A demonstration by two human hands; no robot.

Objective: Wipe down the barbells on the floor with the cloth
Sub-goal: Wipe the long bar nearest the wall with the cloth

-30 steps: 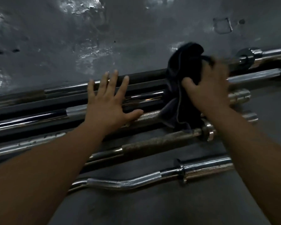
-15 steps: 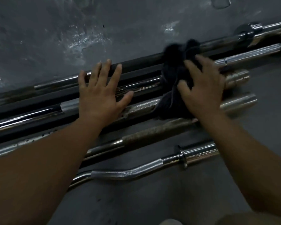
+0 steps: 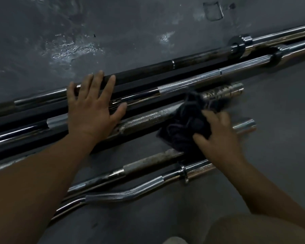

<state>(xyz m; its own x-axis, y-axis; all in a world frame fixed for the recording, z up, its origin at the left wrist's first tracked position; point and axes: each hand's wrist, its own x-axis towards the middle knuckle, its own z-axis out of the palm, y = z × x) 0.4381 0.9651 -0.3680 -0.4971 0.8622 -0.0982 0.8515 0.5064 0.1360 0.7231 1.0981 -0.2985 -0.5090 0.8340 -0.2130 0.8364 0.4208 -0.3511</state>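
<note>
Barbells lie side by side on the grey floor, running from the lower left to the upper right of the frame. My left grip, left of centre, is wide. Its palm is down, the fingers are straight and spread across the upper bars, and the thumb points right. My right grip, right of centre, rests on the dark cloth. The cloth is bunched over a rust-speckled bar, near that bar's right end. Motion blur hides whether my fingers curl round the cloth or only press it, so I cannot tell. Below the cloth lie a worn bar and a bent chrome curl bar bearing a collar. A patch of tan fabric fills the lower right corner.
</note>
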